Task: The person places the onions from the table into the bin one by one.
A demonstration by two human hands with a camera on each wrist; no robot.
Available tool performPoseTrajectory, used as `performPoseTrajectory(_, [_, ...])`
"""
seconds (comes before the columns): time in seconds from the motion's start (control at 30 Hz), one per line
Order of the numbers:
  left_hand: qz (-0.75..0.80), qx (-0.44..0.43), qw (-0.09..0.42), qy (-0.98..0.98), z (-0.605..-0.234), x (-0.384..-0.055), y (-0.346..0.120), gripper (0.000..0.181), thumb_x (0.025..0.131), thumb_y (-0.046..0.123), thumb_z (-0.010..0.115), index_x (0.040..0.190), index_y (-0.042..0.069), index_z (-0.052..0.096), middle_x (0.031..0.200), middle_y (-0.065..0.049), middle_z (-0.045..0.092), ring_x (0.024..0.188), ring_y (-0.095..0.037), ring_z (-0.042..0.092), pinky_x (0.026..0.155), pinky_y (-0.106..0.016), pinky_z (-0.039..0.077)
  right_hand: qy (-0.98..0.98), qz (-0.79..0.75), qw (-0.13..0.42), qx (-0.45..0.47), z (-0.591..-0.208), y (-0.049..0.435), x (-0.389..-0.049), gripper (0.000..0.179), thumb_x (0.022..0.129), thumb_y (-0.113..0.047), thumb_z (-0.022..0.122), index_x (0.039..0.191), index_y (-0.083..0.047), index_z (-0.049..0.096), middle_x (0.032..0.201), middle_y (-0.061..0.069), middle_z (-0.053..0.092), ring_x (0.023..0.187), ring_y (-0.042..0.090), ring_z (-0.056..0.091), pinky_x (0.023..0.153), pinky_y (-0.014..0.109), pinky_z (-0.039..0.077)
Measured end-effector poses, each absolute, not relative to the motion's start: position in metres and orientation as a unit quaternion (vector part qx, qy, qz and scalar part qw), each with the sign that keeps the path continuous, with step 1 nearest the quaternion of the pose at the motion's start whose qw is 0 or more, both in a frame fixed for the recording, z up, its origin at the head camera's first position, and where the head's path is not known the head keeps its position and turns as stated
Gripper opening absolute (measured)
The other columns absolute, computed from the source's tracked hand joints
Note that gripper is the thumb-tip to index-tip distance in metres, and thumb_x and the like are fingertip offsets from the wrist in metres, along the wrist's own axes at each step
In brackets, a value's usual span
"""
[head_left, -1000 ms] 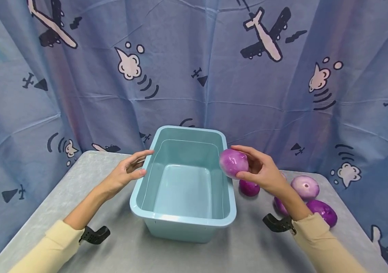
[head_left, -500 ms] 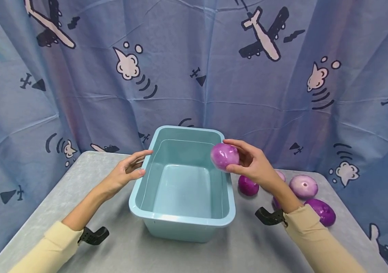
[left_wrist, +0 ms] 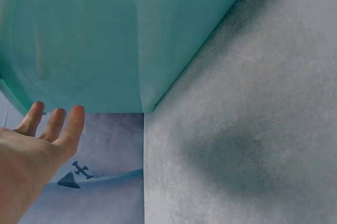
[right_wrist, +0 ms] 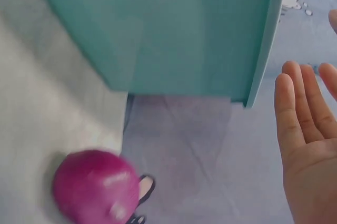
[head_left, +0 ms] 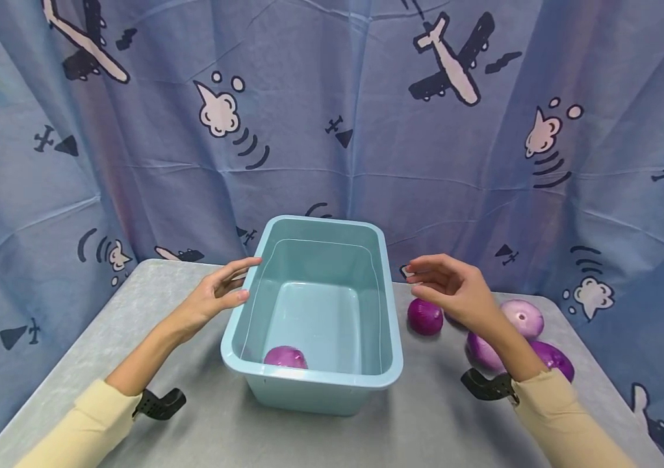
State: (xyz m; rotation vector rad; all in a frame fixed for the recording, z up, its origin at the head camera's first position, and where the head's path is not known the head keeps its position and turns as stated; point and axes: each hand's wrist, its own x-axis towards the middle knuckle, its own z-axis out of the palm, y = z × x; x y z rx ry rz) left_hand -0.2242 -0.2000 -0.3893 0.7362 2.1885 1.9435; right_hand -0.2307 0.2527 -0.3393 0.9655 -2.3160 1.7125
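A light teal plastic basin (head_left: 312,379) stands on the table in the head view. Inside it, near the front wall, lies a purple onion (head_left: 286,357), its lower part hidden by the rim. My left hand (head_left: 215,299) is at the basin's left rim, fingers loosely spread, holding nothing. To the right of the basin my right hand (head_left: 455,289) hovers with relaxed fingers and nothing in them. Just below its fingertips a dark purple onion (head_left: 425,317) sits on the table, also seen in the right wrist view as a glossy onion (right_wrist: 96,187).
More onions lie at the right of the table: a pale one (head_left: 522,318), a purple one (head_left: 484,353) partly behind the right forearm, and a dark one (head_left: 553,359). A blue curtain (head_left: 355,130) with airplane prints hangs behind the grey table (head_left: 191,429).
My right hand carried an onion leftward over the basin's right rim, let it go, and moved back right. The onion now lies inside the basin. My left hand has stayed at the left rim.
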Motion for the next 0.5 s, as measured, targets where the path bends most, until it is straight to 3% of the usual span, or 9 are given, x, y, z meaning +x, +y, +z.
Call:
performPoseTrajectory(0.27, [0.642,0.246,0.06,0.724,-0.388,-0.223,-0.198,0.06,0.1,0.019,0.062,0.157,0.017,0.041,0.162,-0.006,0.031,0.148,-0.031,0.025,0.108,-0.06,0.032,-0.796,0.545,0.046,0.26,-0.359,0.289,-0.219,0.035,0.092,0.005,0.072,0.127,0.004,0.063,0.118,0.011,0.069,0.105,0.029,0.069,0.087,0.03,0.055])
performPoseTrajectory(0.5, [0.637,0.246,0.058,0.729,-0.389,-0.224,-0.198,0.06,0.101,0.02,0.062,0.157,0.017,0.041,0.162,-0.006,0.031,0.147,-0.035,0.024,0.108,-0.06,0.032,-0.837,0.513,0.039,0.188,-0.37,0.314,-0.207,0.033,0.096,-0.012,0.073,0.127,-0.003,0.065,0.12,0.014,0.068,0.106,0.017,0.068,0.087,0.025,0.053])
